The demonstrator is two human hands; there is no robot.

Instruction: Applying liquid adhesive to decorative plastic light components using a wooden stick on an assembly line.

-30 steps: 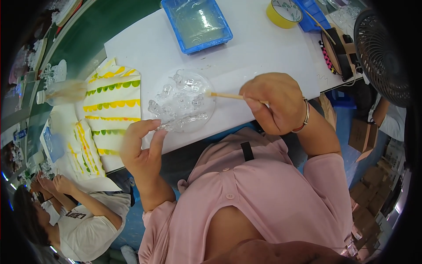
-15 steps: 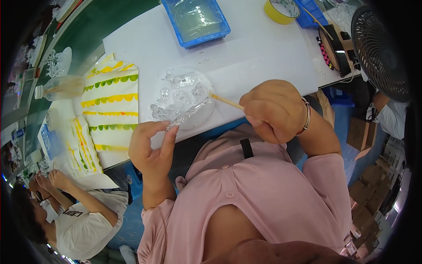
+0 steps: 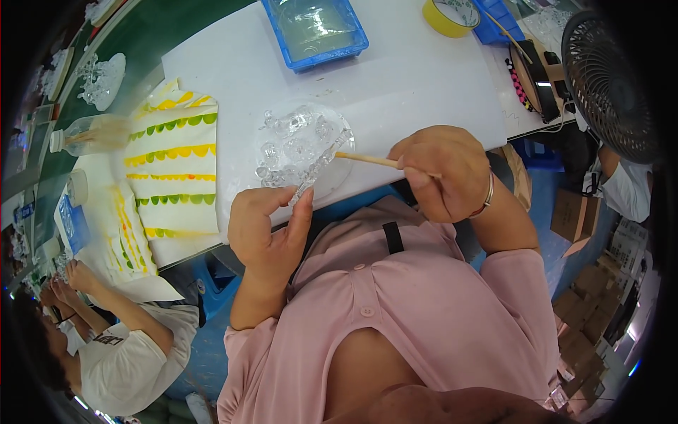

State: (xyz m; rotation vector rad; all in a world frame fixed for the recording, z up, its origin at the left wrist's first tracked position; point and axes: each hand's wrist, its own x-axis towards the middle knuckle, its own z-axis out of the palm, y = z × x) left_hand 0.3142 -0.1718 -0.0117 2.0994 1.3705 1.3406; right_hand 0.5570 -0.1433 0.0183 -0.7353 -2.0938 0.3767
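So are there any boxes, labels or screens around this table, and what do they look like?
Brown cardboard boxes: on the floor at right, stacked, plain.
Blue flat packet: far left on the table, rectangular; its print is too small to make out.
No screens in view.

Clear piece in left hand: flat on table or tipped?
Tipped. The clear piece leans on its edge, pinched by the left hand; the right hand touches a stick to it.

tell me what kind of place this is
Probably a small craft workshop: a white worktable, a blue tray and clear glass pieces, one held in the left hand, with another person working alongside.
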